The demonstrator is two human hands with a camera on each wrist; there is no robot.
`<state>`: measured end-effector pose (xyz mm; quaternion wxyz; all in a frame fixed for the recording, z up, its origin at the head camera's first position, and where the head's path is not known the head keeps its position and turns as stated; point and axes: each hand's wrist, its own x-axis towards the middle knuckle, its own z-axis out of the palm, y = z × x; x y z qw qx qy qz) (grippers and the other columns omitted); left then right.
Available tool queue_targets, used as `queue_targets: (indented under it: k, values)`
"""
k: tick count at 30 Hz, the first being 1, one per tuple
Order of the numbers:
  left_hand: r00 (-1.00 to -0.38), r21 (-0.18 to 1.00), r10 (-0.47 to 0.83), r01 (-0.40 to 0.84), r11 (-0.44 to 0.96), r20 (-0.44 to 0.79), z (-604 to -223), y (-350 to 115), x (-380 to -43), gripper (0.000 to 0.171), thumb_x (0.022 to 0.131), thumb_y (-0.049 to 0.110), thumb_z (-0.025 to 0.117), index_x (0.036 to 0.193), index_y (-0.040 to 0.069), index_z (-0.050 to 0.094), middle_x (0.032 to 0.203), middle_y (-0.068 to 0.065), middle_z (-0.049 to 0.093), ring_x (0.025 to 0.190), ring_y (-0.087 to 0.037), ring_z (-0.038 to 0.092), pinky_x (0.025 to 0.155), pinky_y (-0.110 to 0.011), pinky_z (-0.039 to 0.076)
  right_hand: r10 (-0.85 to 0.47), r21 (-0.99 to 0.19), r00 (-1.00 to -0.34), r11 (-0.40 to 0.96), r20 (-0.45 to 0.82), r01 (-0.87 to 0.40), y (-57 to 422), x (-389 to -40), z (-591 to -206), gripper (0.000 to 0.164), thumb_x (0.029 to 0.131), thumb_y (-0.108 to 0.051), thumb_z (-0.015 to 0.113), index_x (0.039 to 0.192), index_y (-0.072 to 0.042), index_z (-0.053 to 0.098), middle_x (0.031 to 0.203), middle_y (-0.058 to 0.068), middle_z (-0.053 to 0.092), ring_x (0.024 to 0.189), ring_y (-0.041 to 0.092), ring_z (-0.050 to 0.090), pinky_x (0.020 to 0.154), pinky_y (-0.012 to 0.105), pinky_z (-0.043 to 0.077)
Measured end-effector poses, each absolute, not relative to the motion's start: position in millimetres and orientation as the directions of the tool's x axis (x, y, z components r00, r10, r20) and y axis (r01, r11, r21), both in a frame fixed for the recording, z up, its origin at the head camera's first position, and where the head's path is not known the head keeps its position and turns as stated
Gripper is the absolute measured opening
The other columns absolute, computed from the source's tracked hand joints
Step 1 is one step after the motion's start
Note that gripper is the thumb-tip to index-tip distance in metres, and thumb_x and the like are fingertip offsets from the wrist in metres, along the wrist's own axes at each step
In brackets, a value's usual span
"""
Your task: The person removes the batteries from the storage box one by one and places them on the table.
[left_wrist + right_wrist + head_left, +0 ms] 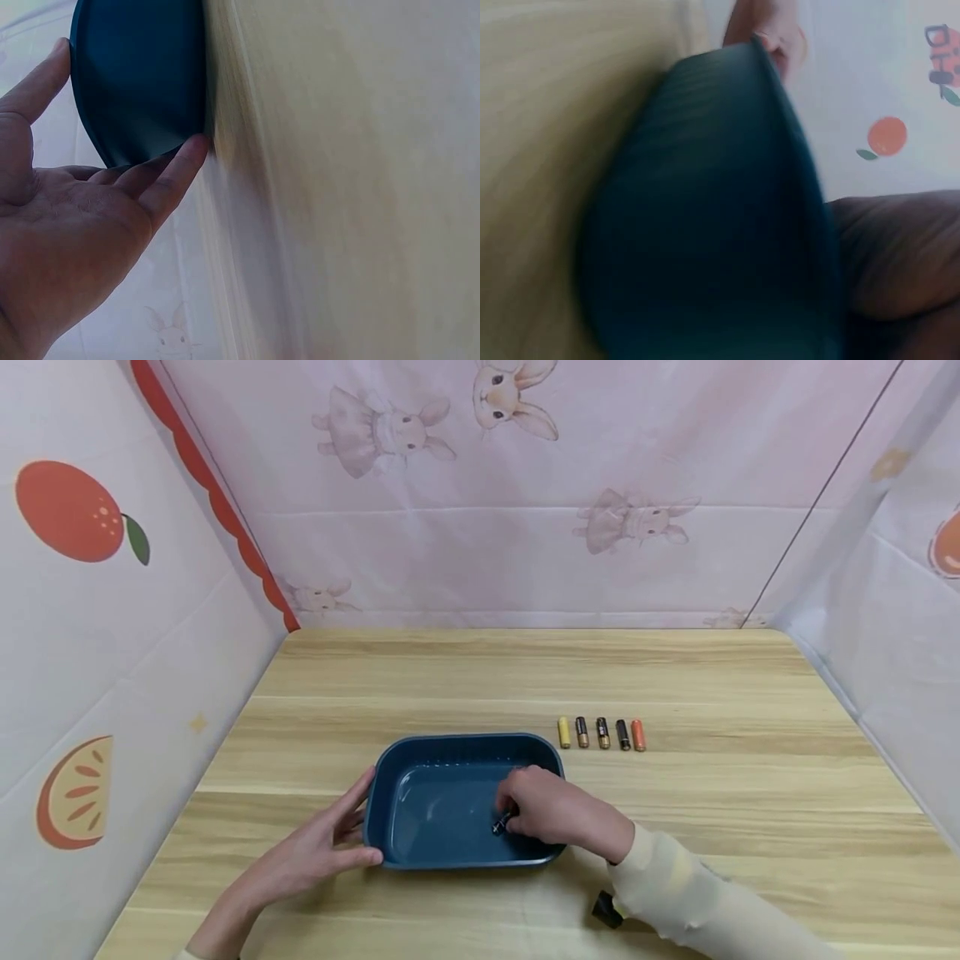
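A dark blue rectangular basin [442,866] stands on the wooden table. At its left end is my left hand [311,852], thumb at the near corner and index finger along the side. In the left wrist view, the long, extended fingers [176,176] touch the basin's outer wall. My right hand [551,806] reaches down inside the basin's right part and pinches a small black battery [500,825] with white marks, partly covered by the fingers. From the right wrist view, the basin's outer wall [697,202] hides the fingertips.
Behind the basin's right corner, several batteries lie side by side in a row: yellow [564,732], black-and-copper [582,732], black-and-gold [603,733], black [623,735] and orange-red [638,735]. A small black object [607,910] shows beside the right sleeve. Printed cloth walls surround the table [750,793].
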<state>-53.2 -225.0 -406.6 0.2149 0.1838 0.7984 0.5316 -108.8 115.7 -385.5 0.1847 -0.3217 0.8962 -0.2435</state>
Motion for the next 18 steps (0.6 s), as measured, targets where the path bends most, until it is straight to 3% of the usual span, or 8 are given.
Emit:
queue_targets:
  k: [8,18]
  values:
    - [-0.834,0.935,0.533,0.063,0.349,-0.143,-406.5,-225.3,-53.6,0.1,0.098,0.013,0.072,0.167,0.011,0.0,0.166,-0.033,0.008,0.142,-0.057,0.034,0.106,-0.027,0.046,-0.677,-0.485,-0.723,0.683,-0.138,-0.546,104.6,-104.5,-397.2,0.015,0.089,0.005,0.072,0.085,-0.009,0.078,0.085,-0.004,0.065,0.078,0.008,0.055,0.067,0.023,0.051]
    - [-0.835,0.938,0.529,0.049,0.344,-0.15,-407.6,-225.9,-53.4,0.099,0.098,0.012,0.072,0.167,0.011,0.0,0.166,-0.033,0.009,0.142,-0.056,0.034,0.106,-0.026,0.046,-0.772,-0.456,-0.63,0.593,-0.088,-0.664,99.7,-104.6,-404.8,0.008,0.093,-0.005,0.076,0.097,-0.011,0.08,0.094,-0.004,0.072,0.087,0.005,0.064,0.076,0.022,0.056]
